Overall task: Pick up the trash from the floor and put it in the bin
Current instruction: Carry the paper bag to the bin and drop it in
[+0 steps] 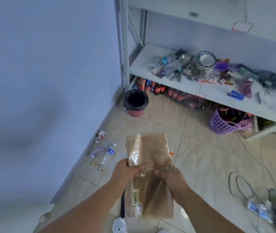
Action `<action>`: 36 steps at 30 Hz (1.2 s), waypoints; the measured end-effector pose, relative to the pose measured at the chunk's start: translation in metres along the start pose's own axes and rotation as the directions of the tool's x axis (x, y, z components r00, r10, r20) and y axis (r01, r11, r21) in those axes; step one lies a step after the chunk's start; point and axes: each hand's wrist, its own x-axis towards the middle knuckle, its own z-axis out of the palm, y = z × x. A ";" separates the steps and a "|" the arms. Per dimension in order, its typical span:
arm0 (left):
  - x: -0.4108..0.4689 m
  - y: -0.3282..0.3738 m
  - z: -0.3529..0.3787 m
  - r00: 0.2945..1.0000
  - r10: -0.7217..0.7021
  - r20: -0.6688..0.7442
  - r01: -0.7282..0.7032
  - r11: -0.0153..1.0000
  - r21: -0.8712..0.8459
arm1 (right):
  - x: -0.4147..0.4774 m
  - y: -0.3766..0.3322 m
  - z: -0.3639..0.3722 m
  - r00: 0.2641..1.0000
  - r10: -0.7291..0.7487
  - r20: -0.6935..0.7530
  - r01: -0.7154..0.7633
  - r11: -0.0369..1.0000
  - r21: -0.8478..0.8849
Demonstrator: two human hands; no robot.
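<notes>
Both hands, left hand (125, 172) and right hand (170, 178), are gripping a brown crinkled plastic-and-paper bag (148, 148), well short of the black-lined pink round bin (136, 103).

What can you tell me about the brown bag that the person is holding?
The brown bag looks like thin kraft paper with a clear, crinkled plastic strip along its left side. It is long, flat and seemingly empty. A pale label with dark print sits near its lower end. Both hands grip it around the middle, the left hand on its left edge, the right hand on its right. It is held above the tiled floor, lengthwise away from the person, short of the bin.
</notes>
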 end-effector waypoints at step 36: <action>0.117 0.255 0.250 0.972 0.042 -0.230 -0.085 0.980 -0.180 | 0.151 -0.281 -0.261 0.944 -0.140 0.299 0.148 0.989 -0.003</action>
